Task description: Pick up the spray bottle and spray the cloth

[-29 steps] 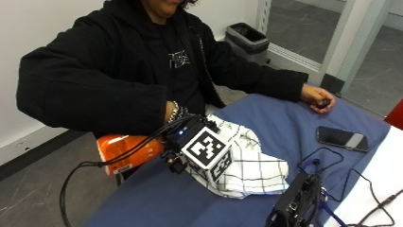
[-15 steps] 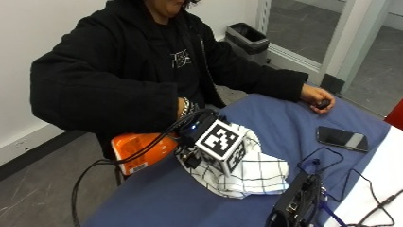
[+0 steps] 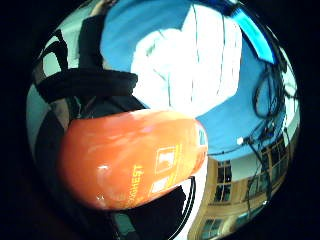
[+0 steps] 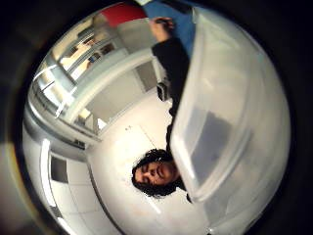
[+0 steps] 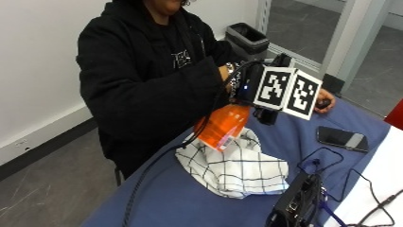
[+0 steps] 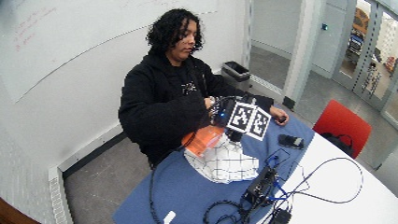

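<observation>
In the outside view my gloved right hand (image 5: 244,89) grips the orange spray bottle (image 5: 220,125) by its top and holds it in the air, tilted, over the near edge of the white checked cloth (image 5: 236,165). The cloth lies crumpled on the blue table (image 5: 189,203). In the little finger side palm view the orange bottle (image 3: 130,157) sits close to the palm, with the cloth (image 3: 190,65) beyond it. A translucent white part of the bottle (image 4: 230,112) fills much of the thumb side palm view. My fingers are hidden behind the glove's gear.
The bare left hand (image 5: 324,101) rests on the table's far side. A dark phone (image 5: 342,138) lies to the right of the cloth. A black device with cables (image 5: 296,203) stands by the front right edge. A black bin (image 5: 249,38) is on the floor behind.
My right hand has lifted the orange bottle from low beside the table's edge, up and to the right, until it hangs over the cloth. The cloth and the left hand stayed put.
</observation>
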